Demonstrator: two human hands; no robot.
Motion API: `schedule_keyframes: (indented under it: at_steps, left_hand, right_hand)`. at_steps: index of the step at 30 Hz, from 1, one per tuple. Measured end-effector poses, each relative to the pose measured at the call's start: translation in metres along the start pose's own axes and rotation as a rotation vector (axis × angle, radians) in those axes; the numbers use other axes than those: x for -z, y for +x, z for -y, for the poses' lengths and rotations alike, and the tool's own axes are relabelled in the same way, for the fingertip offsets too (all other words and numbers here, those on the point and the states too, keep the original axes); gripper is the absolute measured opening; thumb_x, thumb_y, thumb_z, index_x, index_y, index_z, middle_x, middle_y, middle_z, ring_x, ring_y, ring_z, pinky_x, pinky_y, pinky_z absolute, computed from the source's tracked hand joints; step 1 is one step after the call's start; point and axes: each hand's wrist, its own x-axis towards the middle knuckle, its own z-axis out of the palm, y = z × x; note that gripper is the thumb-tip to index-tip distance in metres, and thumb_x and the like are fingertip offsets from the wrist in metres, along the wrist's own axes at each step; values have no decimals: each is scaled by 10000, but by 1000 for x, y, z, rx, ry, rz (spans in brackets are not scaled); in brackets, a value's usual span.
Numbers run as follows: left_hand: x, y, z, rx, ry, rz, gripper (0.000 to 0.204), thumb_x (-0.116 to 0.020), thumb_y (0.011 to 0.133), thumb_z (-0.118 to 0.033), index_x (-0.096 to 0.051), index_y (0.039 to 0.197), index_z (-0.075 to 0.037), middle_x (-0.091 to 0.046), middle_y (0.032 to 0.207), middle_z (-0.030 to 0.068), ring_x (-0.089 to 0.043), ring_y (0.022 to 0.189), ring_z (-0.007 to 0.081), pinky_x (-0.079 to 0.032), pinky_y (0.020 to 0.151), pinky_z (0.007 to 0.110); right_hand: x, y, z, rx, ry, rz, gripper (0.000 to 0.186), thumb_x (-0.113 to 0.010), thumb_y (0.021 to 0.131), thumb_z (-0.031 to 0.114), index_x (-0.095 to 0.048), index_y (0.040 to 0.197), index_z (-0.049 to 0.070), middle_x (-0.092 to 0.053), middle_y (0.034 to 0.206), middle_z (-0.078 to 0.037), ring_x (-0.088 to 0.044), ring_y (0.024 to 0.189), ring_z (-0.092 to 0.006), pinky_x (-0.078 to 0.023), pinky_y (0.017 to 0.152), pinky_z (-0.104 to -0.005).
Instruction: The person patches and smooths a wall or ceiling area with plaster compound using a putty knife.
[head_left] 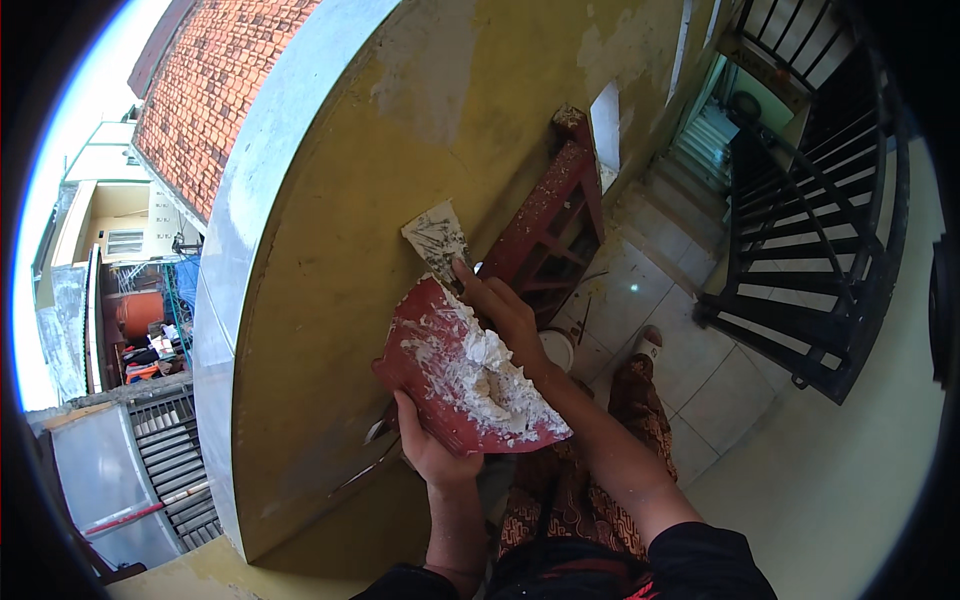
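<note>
My left hand (432,448) grips the lower edge of a flat red board (420,350), its thumb on top. A heap of white putty (492,375) lies on the board, with thin smears spread around it. My right hand (505,312) is closed round a putty knife (437,237), above the board's far corner. The knife's wide blade is streaked with white and points up to the left, in front of the yellow wall (330,300). Whether the blade touches the wall I cannot tell. The knife's handle is mostly hidden by my fingers.
A dark red wooden frame (548,215) leans against the wall beyond my right hand. A white tub (556,348) stands on the tiled floor near my foot (648,345). At right is a black metal railing (800,270) by descending stairs (680,200). Beyond the wall show tiled roofs (215,85).
</note>
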Motion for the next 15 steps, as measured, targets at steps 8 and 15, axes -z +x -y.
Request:
schedule_keyframes:
  at_steps: [8, 15]
  left_hand:
    - [-21, 0, 3, -19, -49, -53, 550, -321, 1121, -447, -354, 1566, -126, -533, 1459, 122, -581, 1262, 328, -485, 1044, 502]
    - [-16, 4, 0, -1, -110, 26, 582, -317, 1115, -472, -346, 1569, -111, -510, 1485, 123, -548, 1311, 329, -450, 1089, 520]
  right_hand:
    - [4, 77, 3, 209, -151, -231, 635, -651, 954, -50, -454, 1551, 39, -565, 865, -93, -568, 803, -160, -472, 735, -266]
    - [15, -8, -1, -72, -12, 130, 634, -637, 961, -16, -440, 1559, 57, -579, 894, -138, -630, 783, -255, -527, 724, -359]
